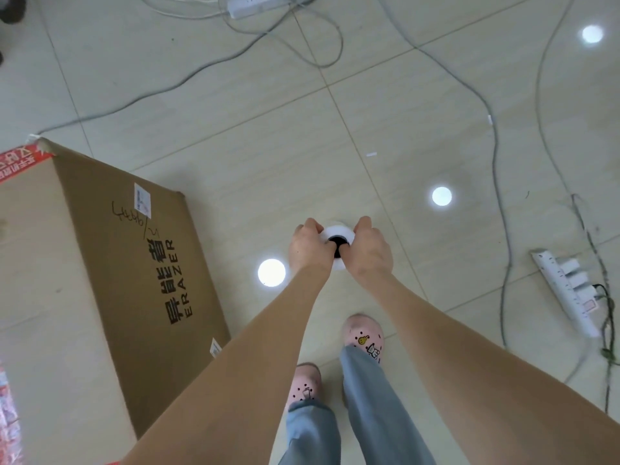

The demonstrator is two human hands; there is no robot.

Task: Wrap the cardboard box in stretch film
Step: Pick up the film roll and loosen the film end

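Out in front at arm's length, both hands have the white roll of stretch film [337,231] with its dark core: left hand [307,250] and right hand [370,251], fingers [310,226] curled round its rim, thumbs seemingly hooked into the core. The roll's long axis runs up and down, end-on to us. The big brown cardboard box [127,263] sits on the pale tiled floor [402,129], well apart to the left, nearer the left hand, so I'd say the roll has to swing that way
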